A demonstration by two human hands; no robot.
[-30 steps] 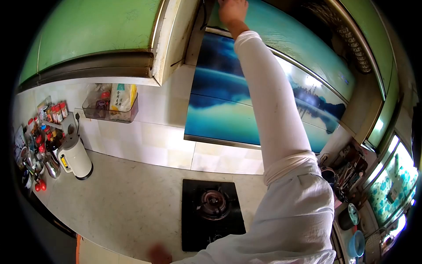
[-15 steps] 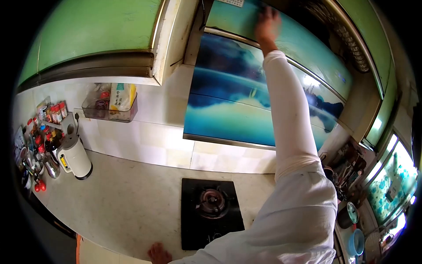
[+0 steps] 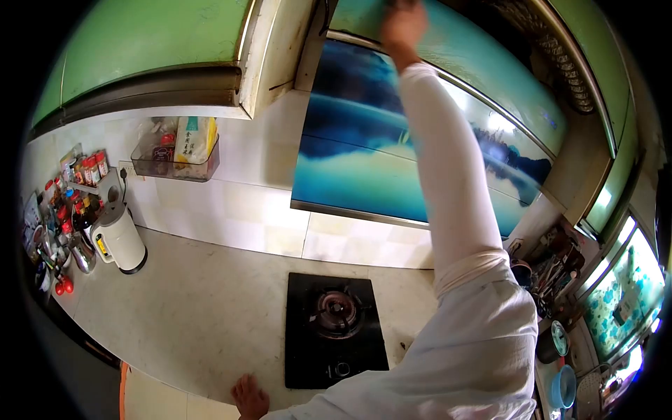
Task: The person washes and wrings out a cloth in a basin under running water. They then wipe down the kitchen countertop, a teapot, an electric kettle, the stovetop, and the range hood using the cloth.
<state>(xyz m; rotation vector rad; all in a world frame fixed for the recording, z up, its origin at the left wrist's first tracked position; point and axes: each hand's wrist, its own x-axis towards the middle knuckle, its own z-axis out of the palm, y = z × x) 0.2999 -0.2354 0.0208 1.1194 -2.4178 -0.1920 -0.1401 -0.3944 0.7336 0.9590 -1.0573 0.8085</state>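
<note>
My right arm in a pale sleeve stretches up over the range hood (image 3: 357, 140), whose glossy panels carry a blue-green landscape. At the top edge of the view, my right hand (image 3: 404, 28) is at the hood's upper panel. Its fingers are blurred and partly cut off, with something small and dark by their tips that I cannot make out. My left hand (image 3: 250, 397) rests on the counter's front edge, fingers apart and holding nothing. Right of it, a black gas stove (image 3: 336, 329) with one round burner is set in the pale counter (image 3: 196, 301).
A white kettle (image 3: 120, 239) stands at the left beside bottles and spice jars (image 3: 89, 169). Above hangs a clear wall bin (image 3: 175, 166) with packets, under a green cabinet (image 3: 147, 49). Utensils (image 3: 556, 269), a blue basin (image 3: 563, 387) and a window (image 3: 626, 294) are at the right.
My right hand first moved right and down across the upper panel, then back up and left. My left hand stays at the counter edge. The view has tilted slightly.
</note>
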